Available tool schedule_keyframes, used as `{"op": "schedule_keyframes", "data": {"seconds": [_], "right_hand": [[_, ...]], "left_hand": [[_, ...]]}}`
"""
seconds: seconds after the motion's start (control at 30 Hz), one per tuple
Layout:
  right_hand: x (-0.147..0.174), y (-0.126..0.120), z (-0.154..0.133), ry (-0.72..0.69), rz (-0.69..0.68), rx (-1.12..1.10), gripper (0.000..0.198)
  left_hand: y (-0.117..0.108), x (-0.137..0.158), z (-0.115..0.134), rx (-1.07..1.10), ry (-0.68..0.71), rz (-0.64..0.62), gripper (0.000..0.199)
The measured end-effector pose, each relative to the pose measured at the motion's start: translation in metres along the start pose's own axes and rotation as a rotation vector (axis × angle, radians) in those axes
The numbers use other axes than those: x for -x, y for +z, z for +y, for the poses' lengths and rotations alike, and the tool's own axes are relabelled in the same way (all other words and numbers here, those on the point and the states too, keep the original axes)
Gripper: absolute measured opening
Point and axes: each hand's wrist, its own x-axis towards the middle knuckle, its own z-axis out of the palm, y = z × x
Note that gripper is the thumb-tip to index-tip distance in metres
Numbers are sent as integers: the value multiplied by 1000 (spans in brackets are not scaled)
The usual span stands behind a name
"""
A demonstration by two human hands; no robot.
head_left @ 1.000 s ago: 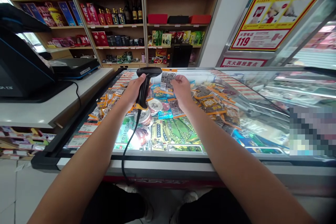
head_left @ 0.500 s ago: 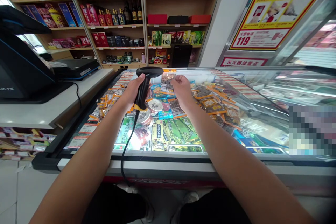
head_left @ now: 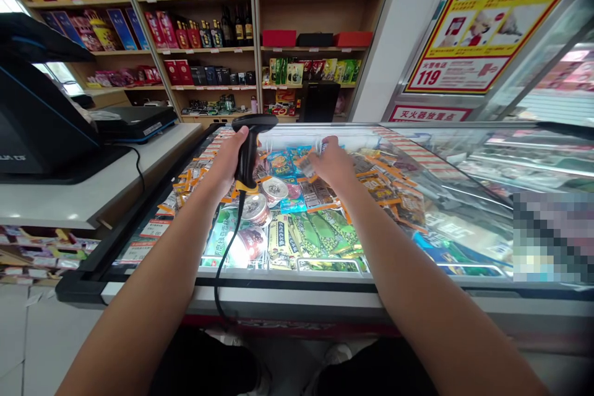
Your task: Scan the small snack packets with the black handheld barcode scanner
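My left hand (head_left: 231,153) is wrapped round the grip of a black barcode scanner (head_left: 247,158) with a yellow-edged base, held upright over the freezer. The scanner's cable hangs down over the freezer's front edge. To its right, my right hand (head_left: 335,162) has its fingers curled on a small packet with an orange edge (head_left: 305,166), tilted and partly blurred. The fingers cover part of this packet. Below the hands lie blue packets (head_left: 281,163), round lidded tubs (head_left: 275,189) and green ice-pop packets (head_left: 320,229).
The chest freezer (head_left: 297,297) spans the front, with more orange-edged packets (head_left: 394,192) on the right. A counter (head_left: 93,185) at left carries a black terminal (head_left: 37,111) and a scale (head_left: 134,120). Stocked shelves (head_left: 195,49) stand behind; a fire notice (head_left: 492,25) hangs at right.
My right hand has moved slightly right and turned, and the packet has dropped from upright beside the scanner to a lower, tilted position. The scanner has shifted a little left.
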Motion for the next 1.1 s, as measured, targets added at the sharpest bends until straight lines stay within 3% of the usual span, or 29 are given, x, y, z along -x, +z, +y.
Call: {"op": "schedule_keyframes", "data": {"seconds": [0.07,0.13,0.2,0.27,0.33,0.5,0.63,0.77,0.93,1.1], "right_hand": [[5,0,4,-54,78,257,45],[15,7,-2,-152,103,308,41],[29,20,-17,-264,1,179,35],[44,37,-36,-315,-193,-44,38],[56,55,-53,-289,-319,-182,51],[61,83,-65,-171,-328,-45,69],[52,77,-53,-156,-344,-176,71],[43,60,-40,-193,-287,-327,56],[26,39,-29,-55,-208,-600,58],[12,27,-19,-85,-38,-746,30]], "left_hand": [[-5,-2,2,-5,24,74,61],[-12,-6,2,-19,43,129,62],[-17,-8,2,-33,54,148,63],[-20,-10,1,-36,60,153,64],[-20,-11,0,-26,67,164,66],[-16,-10,1,-45,90,152,71],[-13,-8,2,-72,71,133,72],[-11,-7,0,-47,39,102,67],[-9,-8,-7,-31,6,60,57],[-4,-4,-12,-64,-15,-75,58]]}}
